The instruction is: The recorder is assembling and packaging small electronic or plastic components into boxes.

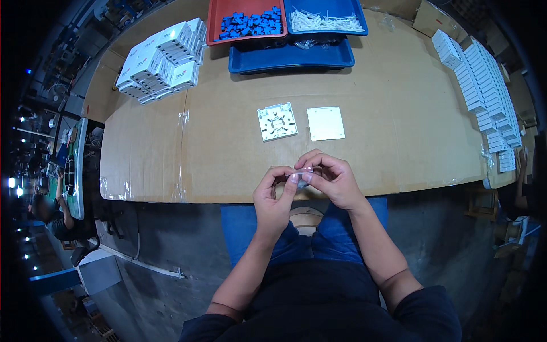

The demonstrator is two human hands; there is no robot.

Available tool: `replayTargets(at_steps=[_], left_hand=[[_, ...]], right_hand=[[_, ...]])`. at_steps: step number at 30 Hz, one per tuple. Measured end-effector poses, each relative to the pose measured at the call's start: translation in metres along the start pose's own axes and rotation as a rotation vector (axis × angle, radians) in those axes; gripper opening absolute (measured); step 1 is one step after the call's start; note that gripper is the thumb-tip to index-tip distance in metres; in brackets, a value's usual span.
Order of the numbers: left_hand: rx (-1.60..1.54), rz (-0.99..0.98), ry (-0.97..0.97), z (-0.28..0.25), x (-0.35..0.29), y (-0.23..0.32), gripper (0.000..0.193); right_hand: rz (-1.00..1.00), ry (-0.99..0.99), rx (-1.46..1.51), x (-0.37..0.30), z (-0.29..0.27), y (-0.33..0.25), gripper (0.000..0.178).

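Note:
My left hand (274, 194) and my right hand (330, 178) meet at the near edge of the cardboard-covered table (399, 125). Between their fingertips they pinch a small clear plastic piece (302, 171); its exact kind is too small to tell. Just beyond the hands lie a white square base plate with moulded ribs (277, 121) and, to its right, a plain white square cover (325, 123). Neither hand touches them.
At the far edge stand a red tray of small blue parts (249, 23), a blue tray of white thin parts (326, 18) and a blue tray (290, 58) in front. White boxes are stacked far left (162, 60) and in rows along the right (484, 85). Another person sits far left (54, 214).

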State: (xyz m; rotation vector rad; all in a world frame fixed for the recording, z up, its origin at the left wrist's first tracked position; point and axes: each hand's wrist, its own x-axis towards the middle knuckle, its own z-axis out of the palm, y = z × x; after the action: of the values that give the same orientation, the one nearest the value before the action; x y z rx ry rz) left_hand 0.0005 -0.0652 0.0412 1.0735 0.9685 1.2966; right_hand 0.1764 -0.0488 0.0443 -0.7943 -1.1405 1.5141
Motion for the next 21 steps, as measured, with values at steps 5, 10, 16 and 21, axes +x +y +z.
replayTargets(at_steps=[5,10,16,21], left_hand=[[-0.046,-0.056,-0.014,0.0010,0.0001,0.0032,0.011],[-0.014,-0.026,-0.034,0.0022,0.0002,0.0031,0.012],[0.020,-0.026,-0.055,0.0000,0.0014,0.0016,0.012],[-0.069,-0.055,0.001,0.0045,0.0013,0.0012,0.012]], right_hand=[[-0.008,-0.003,-0.016,0.0004,-0.0017,0.0017,0.012],[-0.002,-0.004,-0.053,0.0006,-0.0020,0.0021,0.012],[-0.020,0.008,-0.060,-0.0008,-0.0017,0.0019,0.009],[-0.021,0.032,-0.057,0.0014,-0.0003,0.0005,0.005]])
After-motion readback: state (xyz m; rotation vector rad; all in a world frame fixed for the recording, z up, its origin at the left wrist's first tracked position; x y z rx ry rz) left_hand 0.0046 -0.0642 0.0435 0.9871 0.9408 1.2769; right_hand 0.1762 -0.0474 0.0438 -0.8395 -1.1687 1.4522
